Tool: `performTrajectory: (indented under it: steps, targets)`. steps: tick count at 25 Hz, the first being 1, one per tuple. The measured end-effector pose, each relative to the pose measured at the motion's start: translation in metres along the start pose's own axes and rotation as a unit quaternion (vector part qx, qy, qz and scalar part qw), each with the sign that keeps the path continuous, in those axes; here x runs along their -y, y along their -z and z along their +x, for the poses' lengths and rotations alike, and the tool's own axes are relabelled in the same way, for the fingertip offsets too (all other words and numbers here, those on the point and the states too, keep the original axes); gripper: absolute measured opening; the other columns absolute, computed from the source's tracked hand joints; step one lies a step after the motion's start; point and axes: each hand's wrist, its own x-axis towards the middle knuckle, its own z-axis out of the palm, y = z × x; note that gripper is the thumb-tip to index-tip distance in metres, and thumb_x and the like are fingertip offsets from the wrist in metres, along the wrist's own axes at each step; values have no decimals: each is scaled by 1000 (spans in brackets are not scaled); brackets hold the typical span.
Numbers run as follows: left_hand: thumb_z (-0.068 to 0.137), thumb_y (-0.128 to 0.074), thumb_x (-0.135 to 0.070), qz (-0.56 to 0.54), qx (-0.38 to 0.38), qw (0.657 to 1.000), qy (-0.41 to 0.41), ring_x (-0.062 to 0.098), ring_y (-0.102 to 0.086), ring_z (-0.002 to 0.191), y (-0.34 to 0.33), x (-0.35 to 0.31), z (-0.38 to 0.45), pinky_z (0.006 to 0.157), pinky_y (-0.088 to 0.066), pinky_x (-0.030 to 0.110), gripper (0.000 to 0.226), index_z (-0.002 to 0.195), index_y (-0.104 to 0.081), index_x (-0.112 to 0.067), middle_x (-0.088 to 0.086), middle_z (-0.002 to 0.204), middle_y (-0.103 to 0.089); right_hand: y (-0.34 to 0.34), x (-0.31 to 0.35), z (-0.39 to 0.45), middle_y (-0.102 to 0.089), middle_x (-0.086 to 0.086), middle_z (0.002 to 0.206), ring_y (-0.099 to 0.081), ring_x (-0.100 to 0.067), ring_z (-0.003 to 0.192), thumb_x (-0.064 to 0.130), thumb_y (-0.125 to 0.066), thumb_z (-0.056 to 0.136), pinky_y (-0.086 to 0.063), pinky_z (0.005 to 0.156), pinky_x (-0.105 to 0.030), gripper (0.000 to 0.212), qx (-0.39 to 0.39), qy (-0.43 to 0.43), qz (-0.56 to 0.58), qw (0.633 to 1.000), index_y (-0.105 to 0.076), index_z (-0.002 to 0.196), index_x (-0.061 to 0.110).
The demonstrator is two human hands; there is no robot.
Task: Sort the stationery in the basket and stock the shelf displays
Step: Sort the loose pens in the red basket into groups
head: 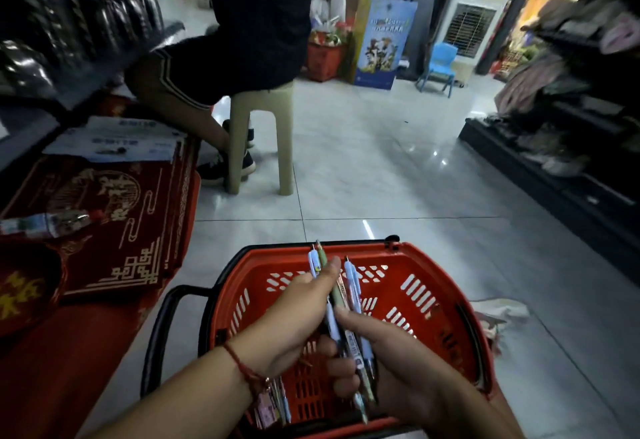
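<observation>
Pens held over the red basket

Pens (341, 303) in a loose bundle, pale blue, green and patterned barrels, sit between both hands above a red plastic basket (446, 286) on the tiled floor (398, 168). The right hand (391, 366) grips the lower half of the bundle, its fingers (341, 367) curled round the barrels from underneath, thumb on top. The left hand (294, 314) reaches in from eight o'clock and pinches the upper part of the bundle, one pale blue pen and the green one poking out past its fingertips toward twelve o'clock. A red cord bracelet (242, 366) circles the left wrist. More stationery (273, 404), a small cluster of pens and packets, lies in the basket's bottom at the seven o'clock corner, partly under the left forearm. The basket's black handle (162, 331) hangs out to nine o'clock.

At ten o'clock from the basket lies a stack of red mats (114, 227) with gold patterns, a plastic bottle (45, 223) on its side on top, and white printed packets (114, 140) beyond. At twelve o'clock, another person (221, 43) in dark clothes sits on a beige plastic stool (263, 137). Dark shelves (561, 147) of blurred goods run along the two o'clock side, and a small blue chair (438, 67) stands far off at one o'clock
</observation>
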Motion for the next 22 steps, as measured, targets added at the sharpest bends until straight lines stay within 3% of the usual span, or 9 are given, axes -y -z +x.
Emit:
performTrajectory:
  steps: [2, 5, 9, 12, 14, 18, 22]
  targets:
    - [93, -46, -61, 8, -10, 1000, -19, 21, -65, 62, -4, -2, -3, 46, -46, 20, 63, 102, -67, -1, 21, 93, -73, -4, -3, -7, -53, -6, 72, -42, -10, 48, 33, -65, 89, -36, 43, -21, 23, -2, 22, 6, 1000, -65, 89, 10]
    - [93, -46, -62, -6, -40, 998, -40, 31, -72, 77, -10, -5, -7, 76, -58, 41, 68, 99, -68, 2, 18, 87, -74, -7, -10, -19, -53, -6, 74, -42, -10, 49, 35, -67, 87, -33, 41, -20, 25, -19, 50, -7, 999, -65, 93, 11]
    - [100, -41, -50, -113, -85, 989, -36, 23, -65, 52, -13, -17, -17, 48, -49, 24, 64, 87, -65, 8, 14, 66, -70, -5, -17, -34, -53, -5, 77, -39, -10, 52, 33, -74, 86, -33, 42, -20, 28, 0, 44, -52, 998, -70, 101, 10]
    - [101, -40, -47, -209, -128, 968, -54, 23, -62, 54, 4, -26, -14, 54, -52, 30, 50, 81, -55, -4, 7, 55, -61, 4, -23, -41, -52, -3, 80, -41, -8, 54, 34, -66, 92, -36, 46, -20, 38, 30, 33, -122, 992, -67, 122, 11]
    - [100, -44, -47, -265, -147, 952, -48, 16, -54, 47, 16, -31, -14, 46, -50, 27, 40, 89, -50, -9, 3, 56, -52, 9, -28, -44, -53, -3, 80, -44, -10, 56, 38, -59, 97, -36, 48, -21, 43, 29, 31, -130, 991, -62, 129, 9]
    - [93, -54, -51, -211, -131, 968, -23, 10, -40, 40, 22, -25, -14, 36, -36, 21, 38, 88, -49, -13, -1, 53, -45, 9, -25, -45, -53, -4, 73, -43, -12, 53, 35, -55, 94, -31, 46, -22, 42, -51, 59, -76, 994, -68, 120, 5]
    - [83, -73, -39, -122, -25, 992, 22, 8, -38, 43, 10, -13, -19, 35, -32, 20, 34, 92, -53, -14, -3, 55, -45, 7, -15, -40, -56, -6, 74, -51, -14, 59, 14, -54, 85, -43, 49, -24, 43, -99, 135, 9, 986, -61, 125, 4]
